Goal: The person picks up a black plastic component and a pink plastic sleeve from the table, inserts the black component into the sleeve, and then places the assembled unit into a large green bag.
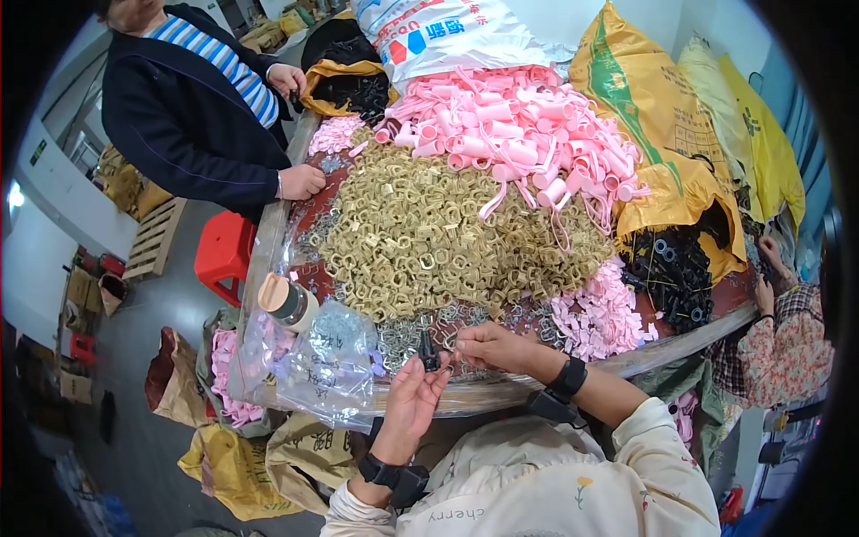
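Near the front edge of the table, my left hand (417, 396) is closed around a small black plastic part (429, 354), which points away from me. Just to its right, my right hand (497, 345) is pinched, its fingertips close to that part; whatever they hold is too small to make out. Silvery metal rings and clips (403, 338) lie scattered right beyond both hands. Behind them spreads a wide heap of brass-coloured metal buckles (420, 237). Small pink pieces (601, 313) are piled to the right of my right hand.
Pink tube-shaped parts with straps (510, 134) are heaped at the back. A yellow sack (662, 116) spills black parts (671, 268) at the right. A clear plastic bag (327, 362) and bottle (288, 302) stand left. Co-workers (192, 107) are at the left and right (783, 336); a red stool (224, 253) stands left.
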A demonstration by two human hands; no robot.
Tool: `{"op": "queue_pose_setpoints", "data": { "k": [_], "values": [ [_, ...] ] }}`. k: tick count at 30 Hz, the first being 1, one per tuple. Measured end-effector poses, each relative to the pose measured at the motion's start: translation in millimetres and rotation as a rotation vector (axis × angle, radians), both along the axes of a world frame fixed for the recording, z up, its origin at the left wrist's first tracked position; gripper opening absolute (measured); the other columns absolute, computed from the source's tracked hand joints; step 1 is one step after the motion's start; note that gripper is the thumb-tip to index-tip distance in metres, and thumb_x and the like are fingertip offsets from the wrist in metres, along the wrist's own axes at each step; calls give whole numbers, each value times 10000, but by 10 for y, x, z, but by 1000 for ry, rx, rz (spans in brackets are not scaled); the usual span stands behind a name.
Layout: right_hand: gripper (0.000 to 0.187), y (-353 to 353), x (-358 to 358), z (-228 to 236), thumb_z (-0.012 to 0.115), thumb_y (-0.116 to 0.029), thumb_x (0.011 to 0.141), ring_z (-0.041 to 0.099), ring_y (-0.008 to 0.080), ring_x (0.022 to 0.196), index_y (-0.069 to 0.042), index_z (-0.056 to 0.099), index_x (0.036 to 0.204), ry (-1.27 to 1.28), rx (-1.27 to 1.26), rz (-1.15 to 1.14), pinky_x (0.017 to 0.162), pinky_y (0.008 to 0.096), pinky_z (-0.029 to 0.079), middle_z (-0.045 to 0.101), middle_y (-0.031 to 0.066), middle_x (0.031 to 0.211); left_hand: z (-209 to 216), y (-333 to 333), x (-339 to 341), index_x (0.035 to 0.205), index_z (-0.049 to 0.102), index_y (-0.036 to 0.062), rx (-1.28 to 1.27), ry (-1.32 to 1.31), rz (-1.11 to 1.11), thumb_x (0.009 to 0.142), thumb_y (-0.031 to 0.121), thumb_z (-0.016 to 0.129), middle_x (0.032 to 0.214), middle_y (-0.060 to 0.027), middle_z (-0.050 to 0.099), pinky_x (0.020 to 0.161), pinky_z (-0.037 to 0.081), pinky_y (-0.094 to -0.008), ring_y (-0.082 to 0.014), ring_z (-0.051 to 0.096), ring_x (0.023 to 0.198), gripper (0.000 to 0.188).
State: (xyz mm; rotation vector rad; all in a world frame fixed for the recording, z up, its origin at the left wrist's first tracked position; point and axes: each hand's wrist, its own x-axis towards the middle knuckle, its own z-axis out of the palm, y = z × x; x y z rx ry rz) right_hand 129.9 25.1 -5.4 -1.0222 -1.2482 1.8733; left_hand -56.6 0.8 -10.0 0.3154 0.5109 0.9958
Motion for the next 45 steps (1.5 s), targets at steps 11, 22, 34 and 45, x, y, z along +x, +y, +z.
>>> {"op": "queue_pose_setpoints", "data": {
  "k": [11,22,34,45],
  "values": [
    [238,24,-17,49,457,-208,853,413,52,521,-25,546,730,-203,171,137,470,196,329,468,-31,583,-30,38,-3,1041,470,-18,61,-35,25,846,119,469,1018,-141,544,851,436,-317,-202,538,953,238],
    [111,-32,-140,107,513,-120,816,452,59,590,-17,524,774,-343,368,-50,526,218,376,514,-5,632,-36,19,-1,991,497,-28,93,54,88,831,115,494,959,-146,567,851,446,-340,-218,557,908,214],
    [67,-154,50,364,521,-66,782,478,171,633,-29,466,784,-446,662,-139,551,272,382,458,75,702,12,-12,72,1067,445,-39,61,38,-54,835,105,484,980,-145,557,769,493,-292,-212,579,864,276],
    [137,-305,-13,520,588,-68,642,434,257,872,-70,469,708,-802,1159,-214,711,367,315,439,72,922,109,-41,165,1087,458,-28,-7,49,-201,836,89,478,976,-103,564,740,493,-258,-201,581,860,278]
  ]
}}
